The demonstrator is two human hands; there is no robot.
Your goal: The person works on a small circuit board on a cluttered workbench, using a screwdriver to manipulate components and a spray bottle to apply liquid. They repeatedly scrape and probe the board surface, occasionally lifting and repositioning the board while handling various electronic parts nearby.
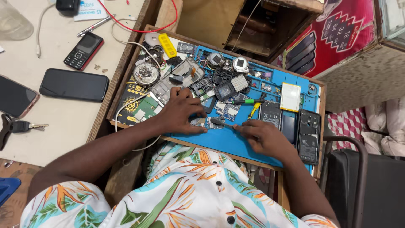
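A small circuit board (205,122) lies flat on the blue work mat (236,141), near its front edge, pinned under the fingertips of the left hand (181,113), which presses down on it rather than closing around it. The right hand (263,136) pinches the rear end of a slim metal tool (222,123), whose tip rests at the board's right edge. Judged from its look, the board is light, thin and stiff, yet fragile: its populated face is best left untouched, and it is best held by the bare edges or pinned at the corners, since it would slide easily on the smooth mat. The tool appears rigid and narrow, and a grip close to the tip would steady it. Behind the board lie a green-handled screwdriver (244,101), a yellow-handled one (254,110), loose phone parts, a dark phone battery (270,114) and a black phone frame (309,136). On the tabletop (63,118) to the left lie a red-and-black keypad phone (83,51), a dark smartphone (74,85) and keys (25,126).
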